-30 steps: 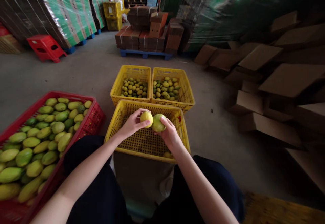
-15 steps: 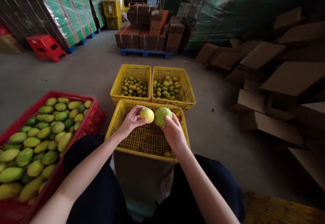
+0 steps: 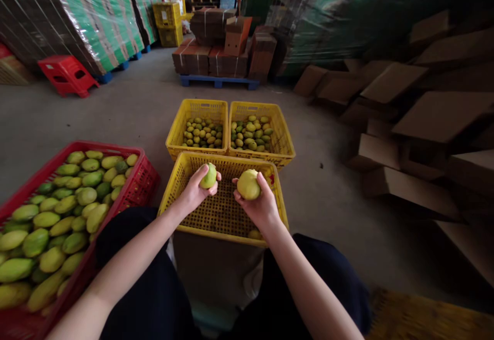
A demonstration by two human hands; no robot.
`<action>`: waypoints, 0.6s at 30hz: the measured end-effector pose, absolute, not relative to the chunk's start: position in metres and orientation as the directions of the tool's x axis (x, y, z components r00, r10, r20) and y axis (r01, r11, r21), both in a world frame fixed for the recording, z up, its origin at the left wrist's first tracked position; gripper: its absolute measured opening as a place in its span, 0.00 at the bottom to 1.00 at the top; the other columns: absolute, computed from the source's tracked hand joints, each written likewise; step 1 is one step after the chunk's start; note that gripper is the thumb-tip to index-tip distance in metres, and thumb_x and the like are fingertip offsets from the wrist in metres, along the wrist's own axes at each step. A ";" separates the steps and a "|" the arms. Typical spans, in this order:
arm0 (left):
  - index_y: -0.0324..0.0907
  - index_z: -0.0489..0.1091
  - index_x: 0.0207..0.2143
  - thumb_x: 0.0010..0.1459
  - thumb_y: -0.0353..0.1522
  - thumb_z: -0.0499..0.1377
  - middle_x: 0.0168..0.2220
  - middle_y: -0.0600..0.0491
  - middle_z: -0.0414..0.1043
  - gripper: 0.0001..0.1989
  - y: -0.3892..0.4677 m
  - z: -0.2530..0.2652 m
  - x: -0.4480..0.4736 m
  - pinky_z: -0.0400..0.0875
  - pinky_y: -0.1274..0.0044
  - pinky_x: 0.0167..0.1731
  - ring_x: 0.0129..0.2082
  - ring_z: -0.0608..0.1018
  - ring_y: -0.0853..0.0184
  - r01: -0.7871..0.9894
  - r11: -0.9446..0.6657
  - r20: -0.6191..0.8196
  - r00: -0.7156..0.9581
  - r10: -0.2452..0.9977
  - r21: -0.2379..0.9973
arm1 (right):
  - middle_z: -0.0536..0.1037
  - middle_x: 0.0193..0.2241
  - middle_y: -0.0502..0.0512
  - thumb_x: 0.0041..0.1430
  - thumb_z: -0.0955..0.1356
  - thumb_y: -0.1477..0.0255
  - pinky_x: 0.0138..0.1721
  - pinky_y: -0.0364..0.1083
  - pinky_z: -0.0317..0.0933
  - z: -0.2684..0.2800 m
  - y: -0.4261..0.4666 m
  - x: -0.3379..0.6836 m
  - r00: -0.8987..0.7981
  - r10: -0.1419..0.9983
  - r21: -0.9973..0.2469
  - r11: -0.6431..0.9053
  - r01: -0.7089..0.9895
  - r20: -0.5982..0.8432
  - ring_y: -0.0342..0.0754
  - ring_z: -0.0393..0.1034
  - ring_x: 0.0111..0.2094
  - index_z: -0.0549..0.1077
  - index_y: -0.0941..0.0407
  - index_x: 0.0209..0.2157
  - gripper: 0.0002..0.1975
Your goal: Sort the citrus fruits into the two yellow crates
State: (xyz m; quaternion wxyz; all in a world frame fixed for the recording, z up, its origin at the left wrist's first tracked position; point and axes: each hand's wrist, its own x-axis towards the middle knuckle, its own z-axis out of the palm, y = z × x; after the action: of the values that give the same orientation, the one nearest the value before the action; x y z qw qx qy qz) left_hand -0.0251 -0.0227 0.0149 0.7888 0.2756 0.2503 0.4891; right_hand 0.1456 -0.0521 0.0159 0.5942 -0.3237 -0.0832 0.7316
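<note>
While a red crate (image 3: 136,188) heaped with green and yellow mangoes (image 3: 50,219) stands at the far left, just beside the person's left knee, the left hand (image 3: 195,192) is raised over the near yellow crate (image 3: 174,188), its fingers curled round a small greenish mango (image 3: 209,176) so that only the fruit's upper side shows. A small gap separates it from the right hand (image 3: 259,203), which cups a rounder yellow mango (image 3: 248,184) from below, fingers wrapped closed about its lower half. Both fruits hang above the near crate's mesh floor, which is mostly bare, with one fruit (image 3: 254,234) lying at its near right corner. Beyond stand two more yellow crates (image 3: 227,126) side by side, touching, each partly filled with small fruit. Further right, flattened cardboard boxes (image 3: 420,119) lie piled on the concrete floor.
</note>
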 end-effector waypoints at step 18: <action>0.35 0.71 0.33 0.65 0.39 0.49 0.26 0.48 0.74 0.18 -0.016 0.011 -0.023 0.73 0.80 0.20 0.23 0.77 0.69 -0.788 0.484 -0.603 0.185 0.776 0.381 | 0.80 0.29 0.49 0.52 0.71 0.68 0.36 0.49 0.73 0.000 -0.044 0.140 -0.115 0.902 -0.478 -0.324 -0.816 -0.416 0.47 0.75 0.32 0.73 0.54 0.32 0.06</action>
State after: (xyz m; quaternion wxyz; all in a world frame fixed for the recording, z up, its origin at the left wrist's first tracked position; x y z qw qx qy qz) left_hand -0.0235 -0.0163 0.0114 0.7697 -0.0076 0.3868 0.5079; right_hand 0.1395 -0.0436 -0.0001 0.5776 -0.3302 -0.0651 0.7437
